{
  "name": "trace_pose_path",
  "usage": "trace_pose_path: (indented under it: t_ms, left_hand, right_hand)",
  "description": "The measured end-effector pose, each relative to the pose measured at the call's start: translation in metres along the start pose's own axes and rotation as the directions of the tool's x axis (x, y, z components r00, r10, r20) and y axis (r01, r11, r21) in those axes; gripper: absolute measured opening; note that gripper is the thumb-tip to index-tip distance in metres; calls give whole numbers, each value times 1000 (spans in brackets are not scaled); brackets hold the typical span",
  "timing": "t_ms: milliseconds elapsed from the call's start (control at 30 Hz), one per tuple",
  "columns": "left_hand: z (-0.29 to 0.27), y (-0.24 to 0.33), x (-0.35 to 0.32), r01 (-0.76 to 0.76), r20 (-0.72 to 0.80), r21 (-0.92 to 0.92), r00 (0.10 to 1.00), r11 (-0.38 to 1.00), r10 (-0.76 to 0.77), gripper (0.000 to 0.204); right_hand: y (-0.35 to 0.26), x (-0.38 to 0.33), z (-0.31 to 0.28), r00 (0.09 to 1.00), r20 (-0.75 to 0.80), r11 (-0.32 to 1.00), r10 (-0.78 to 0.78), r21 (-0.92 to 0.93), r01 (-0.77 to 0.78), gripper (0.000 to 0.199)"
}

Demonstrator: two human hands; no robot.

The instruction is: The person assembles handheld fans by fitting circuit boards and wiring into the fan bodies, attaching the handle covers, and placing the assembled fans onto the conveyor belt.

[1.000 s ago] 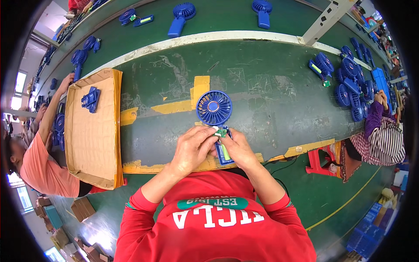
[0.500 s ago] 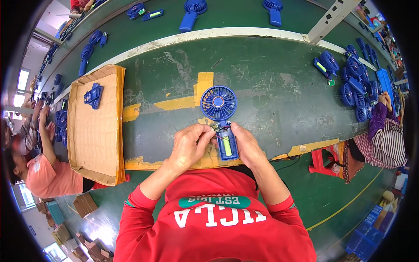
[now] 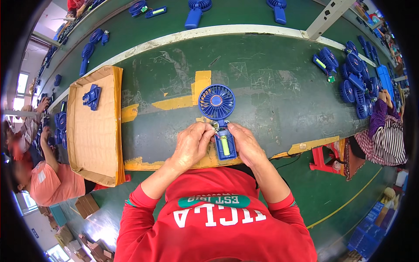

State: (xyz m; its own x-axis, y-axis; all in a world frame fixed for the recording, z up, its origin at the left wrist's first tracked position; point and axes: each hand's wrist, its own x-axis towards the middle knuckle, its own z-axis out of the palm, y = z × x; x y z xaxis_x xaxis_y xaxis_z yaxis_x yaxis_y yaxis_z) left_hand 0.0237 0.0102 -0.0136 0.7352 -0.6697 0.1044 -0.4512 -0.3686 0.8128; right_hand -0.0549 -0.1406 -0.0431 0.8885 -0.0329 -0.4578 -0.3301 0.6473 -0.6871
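Note:
A blue handheld fan (image 3: 217,101) lies on the green workbench in front of me, its round grille pointing away. Its handle (image 3: 233,153) is uncovered, showing a yellow-green battery (image 3: 224,144) inside and thin wires near the neck. My left hand (image 3: 190,143) is closed in a pinch at the upper left of the handle, on a small circuit board (image 3: 215,125) with wires. My right hand (image 3: 245,142) is closed along the handle's right side, its fingertips at the neck. The fingers partly cover the wiring, so its exact routing is hidden.
A cardboard tray (image 3: 118,131) on the left holds blue plastic parts (image 3: 92,97). A pile of blue fans (image 3: 354,74) lies at the right. More fans (image 3: 193,17) lie beyond the pale rail (image 3: 174,38). Co-workers sit at both sides; a metal post (image 3: 327,19) rises at the far right.
My right fingertips have moved in closer to the fan's neck and the wires. The left hand keeps its pinch there. At the left, a co-worker's arms have shifted.

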Motion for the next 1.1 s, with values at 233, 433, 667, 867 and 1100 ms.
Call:
trace_pose_path:
  t_ms: [233,433,667,867,1100]
  left_hand:
    - [7,-5,1,-83,-51,83,995,993,87,5]
    - [8,-4,1,-193,-38,211,978,958,205,10]
    - [11,-5,0,-209,-86,153,971,966,224,18]
    - [8,-11,-2,-382,46,295,921,876,386,43]
    - [7,-2,-2,-431,141,397,901,810,411,41]
  right_hand:
    - [2,-1,-2,1000,-2,999,-16,-44,16,31]
    - [5,0,-2,1000,-16,997,-26,-73,25,29]
    - [6,0,-4,999,-9,994,-40,-105,39,30]
    - [-1,-4,-6,998,63,1000,18,-7,-18,29]
    - [0,-4,-8,983,181,993,-36,-108,57,34]
